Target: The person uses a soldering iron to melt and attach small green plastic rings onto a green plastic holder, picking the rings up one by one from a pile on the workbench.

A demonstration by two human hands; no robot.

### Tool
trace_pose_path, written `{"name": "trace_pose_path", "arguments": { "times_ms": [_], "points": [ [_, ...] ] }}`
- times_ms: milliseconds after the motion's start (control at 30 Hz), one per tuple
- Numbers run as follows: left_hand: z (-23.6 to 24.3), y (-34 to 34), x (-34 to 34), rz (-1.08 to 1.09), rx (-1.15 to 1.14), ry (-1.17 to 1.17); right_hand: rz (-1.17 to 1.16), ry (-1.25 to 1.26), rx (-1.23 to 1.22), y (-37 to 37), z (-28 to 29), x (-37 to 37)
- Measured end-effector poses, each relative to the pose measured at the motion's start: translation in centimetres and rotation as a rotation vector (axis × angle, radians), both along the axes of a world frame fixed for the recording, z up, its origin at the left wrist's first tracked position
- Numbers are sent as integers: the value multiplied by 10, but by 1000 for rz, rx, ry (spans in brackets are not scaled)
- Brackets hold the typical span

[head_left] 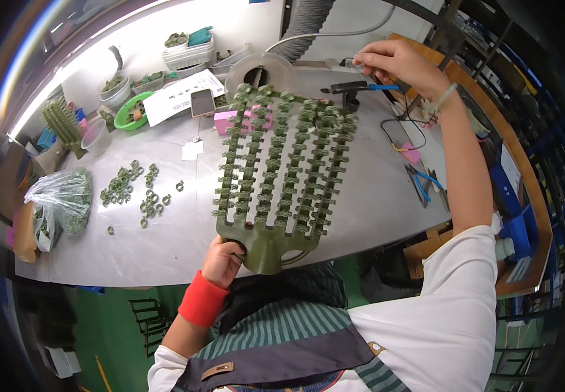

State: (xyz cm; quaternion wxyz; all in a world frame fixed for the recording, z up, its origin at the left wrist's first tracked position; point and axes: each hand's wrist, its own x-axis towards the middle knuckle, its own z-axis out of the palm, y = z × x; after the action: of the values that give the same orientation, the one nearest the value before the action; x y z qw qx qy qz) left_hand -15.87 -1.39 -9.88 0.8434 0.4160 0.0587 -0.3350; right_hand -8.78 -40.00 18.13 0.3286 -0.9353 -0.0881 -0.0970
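Note:
My left hand (220,262) grips the handle loop of a dark green rack (263,251), a comb-like frame with several long prongs, tilted above the table's front edge. Small green ring-shaped parts (271,173) line the prongs. My right hand (393,62) is raised at the back right, away from the rack, fingers bent and tips pinched together. Whatever lies between those fingertips is too small to make out. Just below it stands a black holder (350,88) with a blue-handled tool (383,87). Loose green rings (120,185) lie scattered on the table left of the rack.
A clear bag of green parts (73,199) sits at the left, near a second loaded rack (64,124). Behind are a green bowl (132,111), a phone (203,103) and a pink box (227,122). Blue-handled pliers (419,183) and a black cable (387,134) lie right.

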Motion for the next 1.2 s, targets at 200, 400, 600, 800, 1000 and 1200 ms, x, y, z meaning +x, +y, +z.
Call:
{"name": "trace_pose_path", "arguments": {
  "times_ms": [200, 400, 600, 800, 1000, 1200],
  "points": [
    [3, -19, -7, -89, 65, -32, 22, 326, -290, 4, -8, -54],
    [2, -66, 1, -359, -5, -71, -117, 469, -29, -42, -14, -190],
    [-1, -168, -19, -763, -79, -88, -611, 519, 124, -35, -6, -385],
    [-37, -263, -76, -1166, -129, -448, -654, 433, -250, 20, -2, -492],
    [-34, -260, -55, -1365, -9, -470, -1040, 628, -158, 51, -114, -511],
    [-21, -243, -61, -1448, 254, -436, -1406, 1054, 80, 37, -360, -630]
  ]
}}
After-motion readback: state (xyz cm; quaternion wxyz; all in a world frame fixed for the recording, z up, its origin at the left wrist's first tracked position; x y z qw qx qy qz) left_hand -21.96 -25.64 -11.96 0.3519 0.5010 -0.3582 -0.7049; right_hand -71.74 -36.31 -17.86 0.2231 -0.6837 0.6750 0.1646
